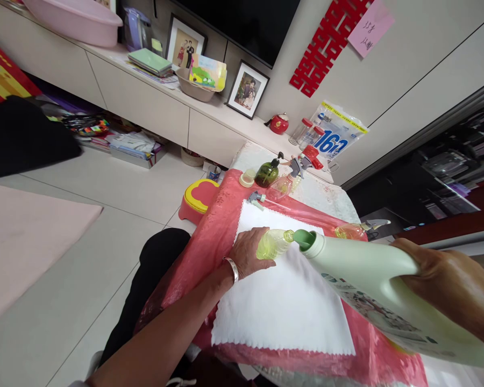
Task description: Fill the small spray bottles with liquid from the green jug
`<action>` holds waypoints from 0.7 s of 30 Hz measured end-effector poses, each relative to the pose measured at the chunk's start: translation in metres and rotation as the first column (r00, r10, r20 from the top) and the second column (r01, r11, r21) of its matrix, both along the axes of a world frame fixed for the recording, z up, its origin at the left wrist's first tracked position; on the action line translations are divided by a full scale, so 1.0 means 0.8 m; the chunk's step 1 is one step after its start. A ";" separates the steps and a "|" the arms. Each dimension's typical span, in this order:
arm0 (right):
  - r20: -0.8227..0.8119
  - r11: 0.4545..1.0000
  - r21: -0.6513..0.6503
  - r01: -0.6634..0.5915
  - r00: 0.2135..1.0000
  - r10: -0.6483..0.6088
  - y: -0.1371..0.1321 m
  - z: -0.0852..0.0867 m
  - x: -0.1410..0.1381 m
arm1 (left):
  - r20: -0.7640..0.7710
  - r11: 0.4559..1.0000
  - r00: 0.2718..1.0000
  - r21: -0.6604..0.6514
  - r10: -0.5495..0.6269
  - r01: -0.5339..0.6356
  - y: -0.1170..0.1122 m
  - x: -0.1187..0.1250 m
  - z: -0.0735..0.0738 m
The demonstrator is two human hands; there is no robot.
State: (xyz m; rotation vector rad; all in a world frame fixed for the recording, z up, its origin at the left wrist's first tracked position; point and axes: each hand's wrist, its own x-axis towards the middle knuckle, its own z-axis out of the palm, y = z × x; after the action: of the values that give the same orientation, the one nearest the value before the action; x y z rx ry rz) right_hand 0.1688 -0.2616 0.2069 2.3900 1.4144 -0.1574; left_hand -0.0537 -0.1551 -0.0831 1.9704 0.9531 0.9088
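So the small bottle [275, 243], with yellow-green liquid in it, is over the white cloth [282, 301], right at the green spout [304, 239] of the big jug [358, 263]. Can't tell if spout and neck actually touch, and I can't make out a stream.

Left hand [250, 250] has its fingers wrapped round the bottle. Right hand [454, 274] has its fingers clamped on the jug's handle, jug tipped way over.

What worries me: that neck is narrow, so a slight wobble in either hand could send liquid down the outside and onto the cloth. Tip the jug any faster and it could glug and overflow. The jug looks bulky for one hand, so a tired wrist might knock the bottle. Wet sides would probably make it slippery too.

Further out, the loose spray head [256, 198] could catch splashes, and the spray bottle [350, 231] behind the jug could get bumped off the desk [334, 204] if the jug swings that way.
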 end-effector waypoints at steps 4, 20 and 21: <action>-0.009 1.000 -0.005 0.015 1.000 -0.015 0.001 0.001 -0.003 | 0.002 1.000 1.000 0.009 0.001 -0.001 0.000 0.000 -0.002; -0.014 0.999 0.029 0.029 1.000 -0.028 -0.002 -0.003 0.001 | 0.007 1.000 1.000 0.018 0.004 -0.005 0.001 0.002 -0.005; -0.001 0.999 0.031 0.017 1.000 -0.016 -0.001 -0.004 0.003 | 0.007 1.000 1.000 0.021 0.004 -0.004 0.001 0.002 -0.005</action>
State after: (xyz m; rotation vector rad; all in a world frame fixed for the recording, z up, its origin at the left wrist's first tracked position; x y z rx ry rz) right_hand 0.1710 -0.2627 0.2040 2.4278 1.4080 -0.1418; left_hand -0.0523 -0.1541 -0.0870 1.9825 0.9473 0.9309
